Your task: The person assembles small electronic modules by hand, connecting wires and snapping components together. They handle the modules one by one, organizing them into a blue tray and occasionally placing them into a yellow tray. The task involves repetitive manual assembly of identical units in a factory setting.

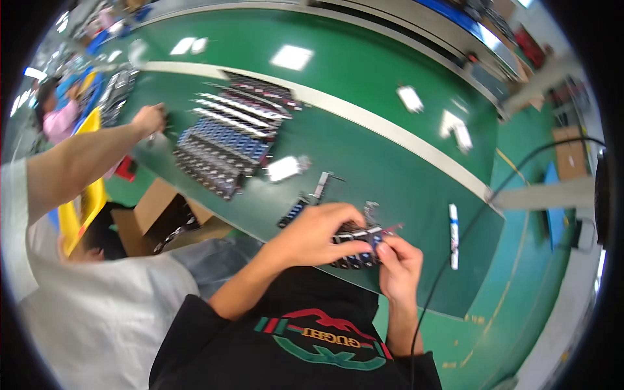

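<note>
Your left hand and right hand meet at the near edge of the green tabletop, and between them sits a small cluster of dark, flat rectangular parts with pale and blue end caps, too blurred to name more closely. Your left grip is curled over the top of the cluster, fingers pressed down on it; your right grip pinches its right-hand end between thumb and fingertips. Judge these pieces as light, stiff and smooth-skinned, likely hard plastic or metal, so they may slide against one another; hold them by the long edges and keep the row squeezed together rather than lifting one end. A few more like them lie just beyond your left hand. Farther off, a large spread of the same dark and blue pieces in neat rows covers the belt-like surface, where another person's hand reaches in from the left. A white marker pen lies to your right, and an open cardboard box stands below the tabletop's edge.
</note>
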Available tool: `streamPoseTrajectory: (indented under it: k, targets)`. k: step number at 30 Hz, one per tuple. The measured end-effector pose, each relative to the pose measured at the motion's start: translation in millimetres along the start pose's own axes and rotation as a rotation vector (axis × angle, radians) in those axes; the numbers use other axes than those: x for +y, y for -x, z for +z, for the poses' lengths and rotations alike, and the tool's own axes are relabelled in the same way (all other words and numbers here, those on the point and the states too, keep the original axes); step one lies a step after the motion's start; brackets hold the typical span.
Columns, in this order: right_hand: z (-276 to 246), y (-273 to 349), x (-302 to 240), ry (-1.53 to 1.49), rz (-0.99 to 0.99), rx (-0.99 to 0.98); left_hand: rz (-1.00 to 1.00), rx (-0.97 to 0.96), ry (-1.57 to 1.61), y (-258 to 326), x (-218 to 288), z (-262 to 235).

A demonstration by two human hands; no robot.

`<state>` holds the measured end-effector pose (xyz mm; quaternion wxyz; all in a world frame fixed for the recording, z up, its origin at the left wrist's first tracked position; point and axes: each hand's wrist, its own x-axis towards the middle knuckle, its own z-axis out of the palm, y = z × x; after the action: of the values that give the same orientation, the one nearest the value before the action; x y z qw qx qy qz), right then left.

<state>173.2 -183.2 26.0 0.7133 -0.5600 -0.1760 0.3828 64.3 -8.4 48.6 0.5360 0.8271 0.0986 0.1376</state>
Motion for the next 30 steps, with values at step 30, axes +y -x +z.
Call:
streamPoseTrajectory:
  k: [30]
  targets:
    - [-18.7,-18.9,-3.3,0.142,0.078,-0.149,-0.309,-0.152,0.114,-10.5,5.2,-3.3]
